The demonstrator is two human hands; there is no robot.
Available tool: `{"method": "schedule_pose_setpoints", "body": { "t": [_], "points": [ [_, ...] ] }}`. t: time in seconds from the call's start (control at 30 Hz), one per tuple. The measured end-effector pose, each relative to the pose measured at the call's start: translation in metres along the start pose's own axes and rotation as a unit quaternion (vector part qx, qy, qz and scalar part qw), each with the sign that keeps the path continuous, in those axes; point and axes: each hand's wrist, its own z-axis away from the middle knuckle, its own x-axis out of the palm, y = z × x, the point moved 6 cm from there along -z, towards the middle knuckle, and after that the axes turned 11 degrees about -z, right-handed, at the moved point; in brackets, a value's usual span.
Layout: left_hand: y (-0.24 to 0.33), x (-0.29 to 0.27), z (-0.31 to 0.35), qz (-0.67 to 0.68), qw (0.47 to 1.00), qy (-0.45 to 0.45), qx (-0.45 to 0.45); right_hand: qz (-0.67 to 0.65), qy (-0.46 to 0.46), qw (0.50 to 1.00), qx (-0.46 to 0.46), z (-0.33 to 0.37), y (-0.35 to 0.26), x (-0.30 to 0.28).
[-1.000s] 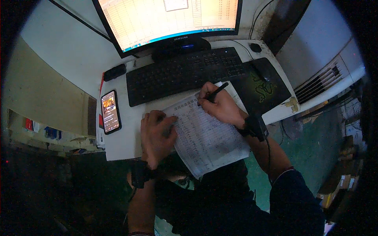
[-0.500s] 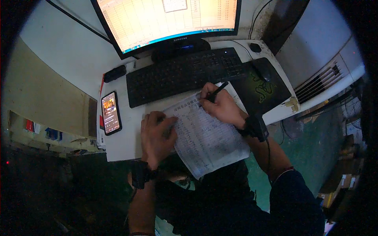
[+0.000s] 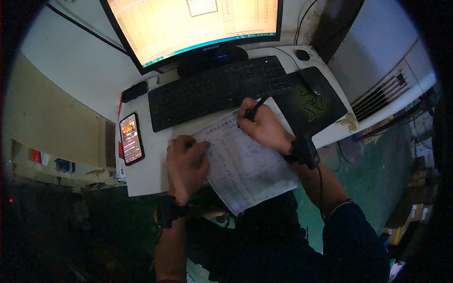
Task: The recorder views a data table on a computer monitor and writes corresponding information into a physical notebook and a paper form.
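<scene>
A printed sheet of paper (image 3: 250, 174) covered in rows of text and lines lies on the white desk, its near end hanging over the front edge. My right hand (image 3: 262, 123) is closed round a dark pen (image 3: 257, 106), whose tip is hidden by the fingers near the sheet's top. At the sheet's left edge rests my left hand (image 3: 185, 165), fingers bent, the thumb apart from them and touching the paper. A black wrist device with a cable is on each wrist.
Beyond the sheet are a black keyboard (image 3: 219, 92) and a lit monitor (image 3: 198, 28). A mouse (image 3: 309, 85) sits on a dark mouse pad (image 3: 311, 106) at right. At left lie a lit phone (image 3: 131, 139) and a black case-like object (image 3: 134, 91). The desk's front edge is close.
The view has shifted slightly. My right hand still holds the pen near the top of the sheet, with the pen a little more upright. My left hand stays at the paper's left edge.
</scene>
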Motion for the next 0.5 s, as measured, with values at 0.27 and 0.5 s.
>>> {"method": "schedule_pose_setpoints", "body": {
  "t": [0.27,0.5],
  "points": [
    [0.006,-0.001,0.0,-0.01,1.0,0.015,0.006,-0.084,0.014,0.994,0.065,0.003,-0.002,-0.005],
    [0.003,-0.002,0.003,-0.054,0.998,0.028,0.016,-0.007,0.052,0.995,0.081,0.089,-0.038,-0.08]
  ]
}}
